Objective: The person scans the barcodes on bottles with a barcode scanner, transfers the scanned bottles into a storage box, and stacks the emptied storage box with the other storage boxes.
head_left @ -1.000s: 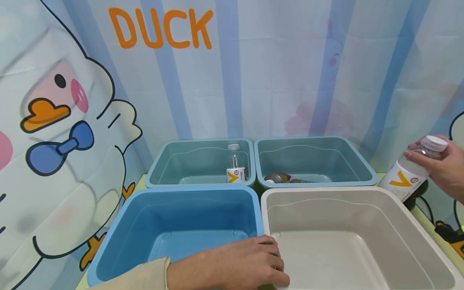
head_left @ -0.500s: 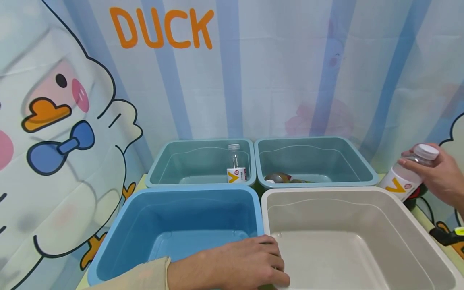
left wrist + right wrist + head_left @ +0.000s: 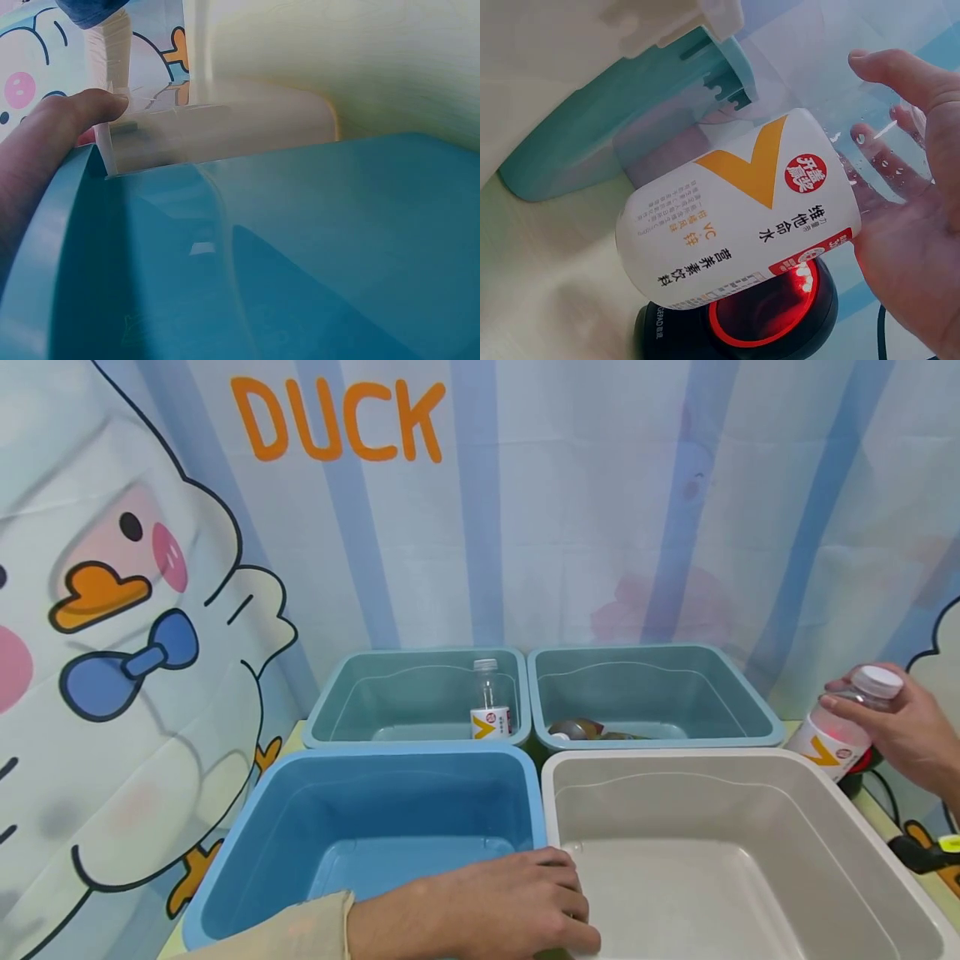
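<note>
My right hand (image 3: 915, 727) grips a clear plastic drink bottle (image 3: 742, 210) around its neck, at the right side of the beige bin. The bottle has a white cap, a white label with a yellow V, and droplets inside. It tilts with its base down and leftward. Right below it in the right wrist view is a black barcode scanner (image 3: 821, 307), its window glowing red. My left hand (image 3: 510, 902) rests over the adjoining rims of the blue bin (image 3: 360, 748) and the beige bin (image 3: 660, 755), fingers loosely bent. In the left wrist view its thumb (image 3: 82, 112) lies over a rim.
Behind stand two teal bins. The left one (image 3: 420, 653) holds an upright bottle (image 3: 491, 710); the right one (image 3: 622, 647) holds a brownish bottle (image 3: 577, 728) lying down. A black cable (image 3: 888, 793) and a black-and-yellow object (image 3: 922, 853) lie at right.
My right hand has lowered the bottle and brought it slightly left, mostly in the first half second. A reddish glow now shows on the bottle. My left hand stays put.
</note>
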A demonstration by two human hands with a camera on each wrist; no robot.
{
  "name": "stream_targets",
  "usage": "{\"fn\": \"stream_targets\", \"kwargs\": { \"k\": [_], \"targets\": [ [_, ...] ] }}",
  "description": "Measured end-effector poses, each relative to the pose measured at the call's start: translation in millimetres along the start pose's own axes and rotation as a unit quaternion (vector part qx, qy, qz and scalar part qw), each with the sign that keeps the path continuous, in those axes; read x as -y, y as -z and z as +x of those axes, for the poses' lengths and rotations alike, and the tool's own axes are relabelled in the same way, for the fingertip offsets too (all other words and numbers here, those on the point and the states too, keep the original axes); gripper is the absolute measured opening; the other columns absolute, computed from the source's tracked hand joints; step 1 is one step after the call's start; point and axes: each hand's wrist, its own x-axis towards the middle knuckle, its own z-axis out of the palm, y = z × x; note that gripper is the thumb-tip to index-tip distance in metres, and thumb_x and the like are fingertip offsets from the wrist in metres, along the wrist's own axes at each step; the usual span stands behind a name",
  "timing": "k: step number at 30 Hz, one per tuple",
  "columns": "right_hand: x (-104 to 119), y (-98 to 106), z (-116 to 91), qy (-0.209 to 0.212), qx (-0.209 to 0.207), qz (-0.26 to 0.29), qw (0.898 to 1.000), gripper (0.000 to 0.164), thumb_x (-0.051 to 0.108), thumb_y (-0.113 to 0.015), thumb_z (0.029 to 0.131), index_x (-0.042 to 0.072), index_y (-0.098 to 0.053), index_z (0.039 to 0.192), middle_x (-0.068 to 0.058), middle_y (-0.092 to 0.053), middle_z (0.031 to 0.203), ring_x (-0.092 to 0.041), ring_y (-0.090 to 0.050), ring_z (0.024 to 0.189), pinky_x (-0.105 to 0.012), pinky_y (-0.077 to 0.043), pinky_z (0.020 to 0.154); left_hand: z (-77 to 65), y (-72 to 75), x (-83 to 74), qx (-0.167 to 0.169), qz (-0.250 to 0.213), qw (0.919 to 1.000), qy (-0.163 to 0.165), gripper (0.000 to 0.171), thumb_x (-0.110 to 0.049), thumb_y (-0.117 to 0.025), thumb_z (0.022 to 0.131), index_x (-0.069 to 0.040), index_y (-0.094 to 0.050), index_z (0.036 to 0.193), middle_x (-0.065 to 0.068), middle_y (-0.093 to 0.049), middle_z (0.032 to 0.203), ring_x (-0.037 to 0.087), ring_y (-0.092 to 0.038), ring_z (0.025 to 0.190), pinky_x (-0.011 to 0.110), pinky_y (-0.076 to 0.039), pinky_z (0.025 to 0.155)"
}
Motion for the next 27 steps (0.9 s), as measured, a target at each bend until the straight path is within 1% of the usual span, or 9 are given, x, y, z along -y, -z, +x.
{"fn": "stream_targets", "kwargs": {
  "k": [4, 6, 10, 14, 21, 24, 25, 26, 27],
  "targets": [
    [5.9, 2.7, 1.3, 0.006, 0.006, 0.022, 1.0, 0.037, 0.017, -0.07, 0.101, 0.031, -0.046, 0.125, 0.025, -0.06, 0.108, 0.008, -0.061, 0.091, -0.008, -0.049, 0.073, 0.4, 0.1, 0.3, 0.002, -0.001, 1.0, 0.0, 0.038, -0.046, -0.062, 0.102, -0.031, -0.067, 0.137, -0.02, -0.067, 0.128, -0.005, -0.054, 0.12, 0.016, -0.027, 0.112],
    [9.4, 4.1, 2.1, 0.007, 0.007, 0.024, 1.0, 0.036, 0.017, -0.07, 0.101, 0.029, -0.046, 0.125, 0.026, -0.061, 0.109, 0.009, -0.061, 0.091, -0.008, -0.049, 0.072, 0.5, 0.1, 0.3, 0.002, -0.001, 1.0, 0.0, 0.039, -0.046, -0.062, 0.102, -0.031, -0.067, 0.137, -0.019, -0.067, 0.128, -0.004, -0.054, 0.12, 0.016, -0.027, 0.112],
    [16.7, 7.2, 4.4, 0.007, 0.007, 0.023, 1.0, 0.036, 0.018, -0.068, 0.102, 0.031, -0.044, 0.126, 0.024, -0.059, 0.112, 0.008, -0.061, 0.092, -0.009, -0.049, 0.072, 0.1, 0.0, -0.2, 0.001, 0.001, 1.0, -0.002, 0.038, -0.046, -0.062, 0.102, -0.03, -0.067, 0.137, -0.019, -0.068, 0.127, -0.004, -0.054, 0.12, 0.016, -0.027, 0.112],
    [24.6, 11.4, 7.1, 0.01, 0.008, 0.024, 1.0, 0.037, 0.018, -0.065, 0.104, 0.035, -0.043, 0.127, 0.021, -0.057, 0.114, 0.005, -0.06, 0.092, -0.01, -0.049, 0.073, -0.3, 0.1, -0.5, 0.001, 0.003, 1.0, -0.002, 0.037, -0.046, -0.061, 0.103, -0.031, -0.067, 0.137, -0.019, -0.068, 0.127, -0.004, -0.054, 0.119, 0.016, -0.027, 0.112],
    [43.0, 16.9, 12.2, 0.036, -0.005, 0.046, 0.998, 0.038, 0.009, -0.063, 0.104, 0.031, -0.044, 0.128, 0.02, -0.059, 0.112, 0.003, -0.061, 0.091, -0.01, -0.049, 0.074, 0.0, 0.1, -0.4, 0.002, 0.005, 1.0, -0.003, 0.037, -0.046, -0.061, 0.104, -0.031, -0.067, 0.136, -0.02, -0.067, 0.127, -0.005, -0.054, 0.119, 0.016, -0.027, 0.113],
    [50.5, 16.6, 14.0, 0.04, -0.016, 0.044, 0.998, 0.041, 0.009, -0.063, 0.104, 0.033, -0.043, 0.131, 0.021, -0.058, 0.113, 0.004, -0.059, 0.094, -0.008, -0.046, 0.075, 0.0, 0.2, -0.1, 0.003, 0.004, 1.0, -0.003, 0.037, -0.046, -0.061, 0.103, -0.031, -0.067, 0.137, -0.019, -0.067, 0.127, -0.005, -0.054, 0.119, 0.016, -0.027, 0.113],
    [52.6, 16.4, 14.7, 0.039, -0.019, 0.042, 0.998, 0.044, 0.01, -0.063, 0.104, 0.034, -0.041, 0.133, 0.021, -0.057, 0.114, 0.004, -0.057, 0.096, -0.009, -0.047, 0.08, -0.1, 0.2, 0.0, 0.004, 0.002, 1.0, -0.002, 0.038, -0.046, -0.061, 0.103, -0.031, -0.067, 0.137, -0.019, -0.067, 0.128, -0.005, -0.054, 0.119, 0.016, -0.027, 0.113],
    [54.8, 15.7, 15.1, 0.038, -0.024, 0.039, 0.998, 0.047, 0.01, -0.063, 0.104, 0.035, -0.039, 0.136, 0.022, -0.055, 0.115, 0.004, -0.056, 0.098, -0.013, -0.047, 0.091, -0.2, 0.3, 0.0, 0.005, 0.002, 1.0, -0.002, 0.038, -0.046, -0.061, 0.103, -0.031, -0.067, 0.137, -0.019, -0.067, 0.128, -0.005, -0.054, 0.12, 0.016, -0.027, 0.114],
    [56.7, 15.3, 15.6, 0.037, -0.028, 0.038, 0.998, 0.051, 0.01, -0.063, 0.104, 0.036, -0.036, 0.139, 0.022, -0.054, 0.117, 0.004, -0.054, 0.1, -0.018, -0.043, 0.103, -0.4, 0.4, 0.1, 0.006, 0.001, 1.0, -0.002, 0.038, -0.046, -0.061, 0.103, -0.031, -0.066, 0.138, -0.02, -0.067, 0.128, -0.005, -0.054, 0.12, 0.016, -0.026, 0.114]
  ]
}}
